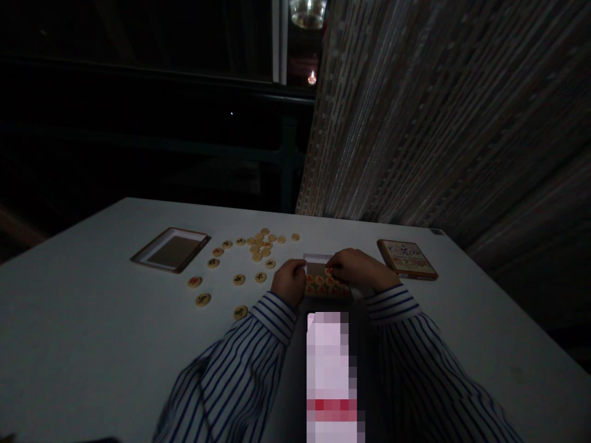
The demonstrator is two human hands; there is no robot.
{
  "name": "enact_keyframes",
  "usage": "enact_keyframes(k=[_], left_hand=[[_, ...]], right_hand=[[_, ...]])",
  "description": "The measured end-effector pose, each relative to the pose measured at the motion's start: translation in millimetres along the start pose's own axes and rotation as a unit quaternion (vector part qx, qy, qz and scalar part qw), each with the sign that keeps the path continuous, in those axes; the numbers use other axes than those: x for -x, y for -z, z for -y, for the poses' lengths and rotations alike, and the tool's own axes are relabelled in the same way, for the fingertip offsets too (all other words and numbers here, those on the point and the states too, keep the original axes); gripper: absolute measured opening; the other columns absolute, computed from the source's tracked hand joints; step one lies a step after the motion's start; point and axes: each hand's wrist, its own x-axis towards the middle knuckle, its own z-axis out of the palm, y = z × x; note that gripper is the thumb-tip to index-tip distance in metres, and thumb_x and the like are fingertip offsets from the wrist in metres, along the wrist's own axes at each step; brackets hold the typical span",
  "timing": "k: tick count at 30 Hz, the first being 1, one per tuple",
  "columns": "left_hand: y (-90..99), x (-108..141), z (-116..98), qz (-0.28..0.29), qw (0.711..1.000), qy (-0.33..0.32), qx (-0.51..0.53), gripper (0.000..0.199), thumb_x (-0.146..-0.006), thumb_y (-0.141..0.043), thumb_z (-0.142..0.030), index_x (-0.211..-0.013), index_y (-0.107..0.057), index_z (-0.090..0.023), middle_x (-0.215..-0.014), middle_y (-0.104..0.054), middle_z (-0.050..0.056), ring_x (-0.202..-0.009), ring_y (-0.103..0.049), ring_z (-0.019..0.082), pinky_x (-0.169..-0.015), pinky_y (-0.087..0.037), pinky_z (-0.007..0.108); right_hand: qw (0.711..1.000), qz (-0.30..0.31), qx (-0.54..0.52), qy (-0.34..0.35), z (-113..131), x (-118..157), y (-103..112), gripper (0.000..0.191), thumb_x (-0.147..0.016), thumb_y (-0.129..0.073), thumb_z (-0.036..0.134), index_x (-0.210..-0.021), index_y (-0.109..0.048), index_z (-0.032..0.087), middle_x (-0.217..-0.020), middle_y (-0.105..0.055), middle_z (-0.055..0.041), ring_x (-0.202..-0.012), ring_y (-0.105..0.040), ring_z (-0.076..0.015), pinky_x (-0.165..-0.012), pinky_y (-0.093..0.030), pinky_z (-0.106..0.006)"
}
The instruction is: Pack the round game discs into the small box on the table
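A small shallow box (316,269) sits in front of me, with rows of red-marked Chinese chess pieces (319,280) in its near part. My left hand (290,283) is closed on the box's left edge. From the right, my right hand (362,267) reaches over the box, its thumb and fingers pinched at a red-marked Chinese chess piece (328,271). More round wooden pieces (239,279) lie scattered on the table left of the box, some with dark marks, some red, some blank side up.
The white table (115,344) bears an open shallow tray (191,255) at the left and a flat printed box (409,258) at the right. A bright, blurred-out screen (329,363) is near me. A string curtain (392,123) hangs beyond the table; the room is dim.
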Motion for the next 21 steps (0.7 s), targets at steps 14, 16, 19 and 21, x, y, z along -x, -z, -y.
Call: enact_keyframes(k=[14,16,19,21], left_hand=[[0.5,0.5,-2.0,-0.005,1.0,-0.007,-0.002,0.024,-0.074,-0.047,-0.01,-0.091,-0.064,-0.015,-0.094,-0.067,0.006,-0.091,-0.061,0.017,-0.084,-0.049,0.031],[0.9,0.5,-3.1,-0.003,1.0,-0.005,-0.002,0.024,-0.074,-0.047,-0.01,-0.092,-0.064,-0.014,-0.095,-0.067,0.007,-0.091,-0.061,0.017,-0.084,-0.049,0.031],[1.9,0.4,-4.9,-0.001,1.0,0.002,-0.005,0.025,-0.074,-0.047,-0.009,-0.092,-0.064,-0.014,-0.094,-0.067,0.007,-0.09,-0.061,0.017,-0.084,-0.049,0.03],[2.5,0.4,-5.6,-0.001,1.0,0.003,-0.012,0.025,-0.074,-0.047,-0.009,-0.092,-0.064,-0.014,-0.094,-0.067,0.007,-0.09,-0.061,0.017,-0.084,-0.049,0.03]], right_hand=[[1.0,0.009,0.014,0.003,0.4,-1.1,0.7,0.032,-0.075,-0.048,0.023,-0.1,-0.068,0.021,-0.098,-0.069,-0.0087,-0.088,-0.062,-0.021,-0.072,-0.042,-0.028],[1.0,0.009,0.014,0.002,0.7,-0.7,1.2,0.032,-0.075,-0.047,0.023,-0.1,-0.068,0.021,-0.098,-0.069,-0.0086,-0.088,-0.062,-0.0209,-0.073,-0.042,-0.028],[1.0,0.009,0.015,-0.001,1.4,-0.3,1.8,0.032,-0.076,-0.047,0.024,-0.1,-0.068,0.021,-0.098,-0.068,-0.0086,-0.089,-0.062,-0.0211,-0.073,-0.043,-0.028],[1.0,0.01,0.016,-0.002,1.7,-0.2,2.0,0.032,-0.076,-0.048,0.024,-0.1,-0.068,0.021,-0.099,-0.068,-0.0086,-0.089,-0.062,-0.0212,-0.073,-0.043,-0.028]])
